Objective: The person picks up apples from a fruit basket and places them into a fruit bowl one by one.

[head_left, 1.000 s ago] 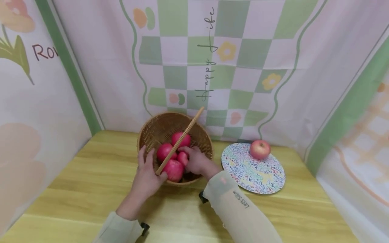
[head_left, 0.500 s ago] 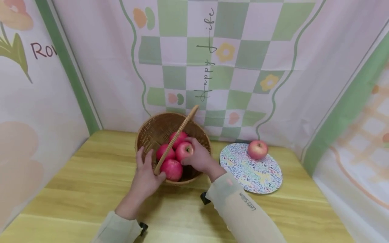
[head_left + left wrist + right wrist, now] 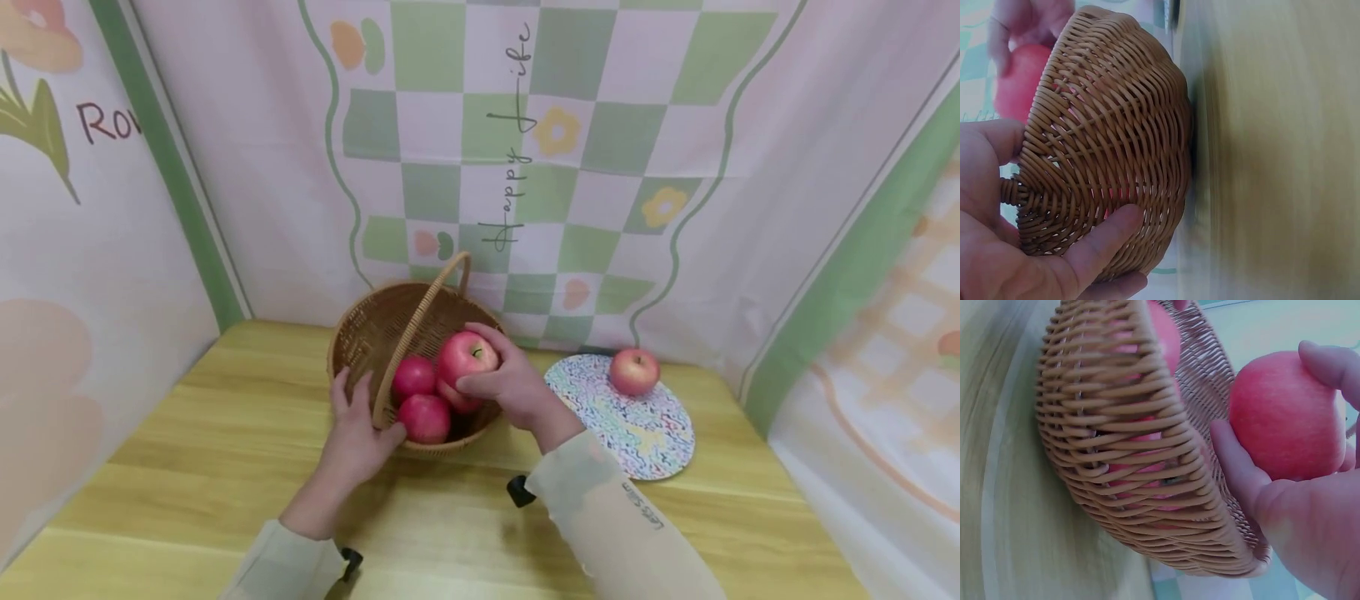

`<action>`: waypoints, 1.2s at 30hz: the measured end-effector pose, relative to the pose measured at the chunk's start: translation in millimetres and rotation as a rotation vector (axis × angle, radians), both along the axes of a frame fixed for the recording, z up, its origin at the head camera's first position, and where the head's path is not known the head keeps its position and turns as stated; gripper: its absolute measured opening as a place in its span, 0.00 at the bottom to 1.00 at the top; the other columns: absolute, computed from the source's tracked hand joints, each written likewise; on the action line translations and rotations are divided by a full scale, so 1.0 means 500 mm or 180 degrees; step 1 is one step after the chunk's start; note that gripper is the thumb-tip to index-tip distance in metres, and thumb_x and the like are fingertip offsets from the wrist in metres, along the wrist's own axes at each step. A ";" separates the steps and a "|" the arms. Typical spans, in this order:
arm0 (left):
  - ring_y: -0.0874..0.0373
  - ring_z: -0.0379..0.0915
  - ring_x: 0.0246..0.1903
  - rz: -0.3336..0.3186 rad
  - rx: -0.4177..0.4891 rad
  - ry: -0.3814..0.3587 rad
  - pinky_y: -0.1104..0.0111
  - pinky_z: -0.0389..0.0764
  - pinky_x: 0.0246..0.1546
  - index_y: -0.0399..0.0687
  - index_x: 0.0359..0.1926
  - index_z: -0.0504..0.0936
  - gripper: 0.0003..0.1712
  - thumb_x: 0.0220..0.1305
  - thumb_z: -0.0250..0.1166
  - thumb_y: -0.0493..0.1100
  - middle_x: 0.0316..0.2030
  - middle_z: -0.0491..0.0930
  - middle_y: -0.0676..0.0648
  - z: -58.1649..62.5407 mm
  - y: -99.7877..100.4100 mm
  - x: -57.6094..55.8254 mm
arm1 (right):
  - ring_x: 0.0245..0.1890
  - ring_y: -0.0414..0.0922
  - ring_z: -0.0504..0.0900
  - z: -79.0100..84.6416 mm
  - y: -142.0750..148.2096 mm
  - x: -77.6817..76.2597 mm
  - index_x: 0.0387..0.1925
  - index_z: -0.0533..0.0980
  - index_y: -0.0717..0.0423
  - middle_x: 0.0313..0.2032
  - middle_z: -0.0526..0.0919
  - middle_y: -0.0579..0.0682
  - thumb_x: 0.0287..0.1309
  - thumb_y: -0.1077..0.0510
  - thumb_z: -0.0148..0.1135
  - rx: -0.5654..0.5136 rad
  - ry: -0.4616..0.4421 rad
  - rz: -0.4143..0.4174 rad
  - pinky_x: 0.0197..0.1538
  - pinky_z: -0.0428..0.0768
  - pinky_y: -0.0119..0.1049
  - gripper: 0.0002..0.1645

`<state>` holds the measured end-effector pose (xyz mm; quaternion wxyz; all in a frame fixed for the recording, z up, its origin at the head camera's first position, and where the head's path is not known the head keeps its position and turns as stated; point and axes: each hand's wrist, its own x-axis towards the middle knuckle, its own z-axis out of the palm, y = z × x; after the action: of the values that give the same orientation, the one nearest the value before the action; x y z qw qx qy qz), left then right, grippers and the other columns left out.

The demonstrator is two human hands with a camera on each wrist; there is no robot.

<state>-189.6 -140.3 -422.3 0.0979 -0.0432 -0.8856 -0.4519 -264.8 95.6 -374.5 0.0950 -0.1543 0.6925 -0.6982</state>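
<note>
A brown wicker basket [image 3: 378, 325] with a thin arched handle [image 3: 420, 317] stands near the back of the table. My left hand [image 3: 358, 437] grips its rim at the front left, by the handle's foot; in the left wrist view the thumb is over the rim and fingers lie along the woven outside. My right hand [image 3: 521, 387] holds a red apple [image 3: 459, 358] at the basket's right side, level with the rim or just above it. In the right wrist view thumb and fingers clasp this apple [image 3: 1288, 419]. Several red apples [image 3: 425, 419] lie inside the basket, partly hidden.
Right of the basket, a round mat [image 3: 630, 433] with a multicoloured squiggle pattern lies on the wooden table [image 3: 187, 467]. One red apple [image 3: 635, 372] sits on its back part. Printed cloth [image 3: 558, 192] hangs close behind the basket and at both sides.
My right hand has lifted the apple from among the others, up and to the right. The basket has tilted or turned slightly, its handle shifting left. My left hand keeps its grip.
</note>
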 end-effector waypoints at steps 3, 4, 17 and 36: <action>0.59 0.66 0.16 -0.0020 0.0017 -0.0006 0.66 0.72 0.17 0.38 0.77 0.47 0.53 0.56 0.67 0.40 0.75 0.27 0.35 0.000 0.000 0.000 | 0.56 0.56 0.74 0.006 0.012 0.007 0.69 0.67 0.41 0.62 0.69 0.58 0.47 0.73 0.70 -0.0045 0.0050 -0.0025 0.53 0.77 0.44 0.48; 0.59 0.65 0.16 -0.0022 0.0019 -0.0007 0.66 0.72 0.17 0.38 0.77 0.47 0.53 0.57 0.67 0.40 0.75 0.27 0.35 -0.001 0.000 -0.001 | 0.56 0.55 0.73 0.008 0.016 0.010 0.70 0.67 0.42 0.63 0.69 0.58 0.47 0.73 0.70 -0.0065 0.0060 -0.0056 0.54 0.77 0.44 0.49; 0.56 0.67 0.18 0.0041 0.0040 -0.0047 0.64 0.72 0.19 0.38 0.77 0.48 0.53 0.56 0.67 0.40 0.75 0.29 0.36 -0.004 -0.003 0.000 | 0.57 0.56 0.73 0.034 0.152 0.077 0.74 0.55 0.49 0.69 0.55 0.60 0.51 0.81 0.61 -0.0679 -0.0246 -0.0168 0.50 0.80 0.50 0.53; 0.56 0.67 0.19 -0.0007 0.0066 -0.0096 0.65 0.71 0.21 0.38 0.77 0.47 0.53 0.57 0.67 0.40 0.75 0.28 0.36 0.003 0.002 -0.001 | 0.53 0.55 0.74 -0.054 0.414 0.116 0.79 0.46 0.48 0.69 0.49 0.68 0.55 0.73 0.65 0.0289 -0.0584 -0.0888 0.50 0.79 0.52 0.57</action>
<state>-189.9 -139.5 -421.0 0.0844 -0.0363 -0.8823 -0.4617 -206.7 302.5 -401.6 0.0669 0.0122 0.7265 -0.6838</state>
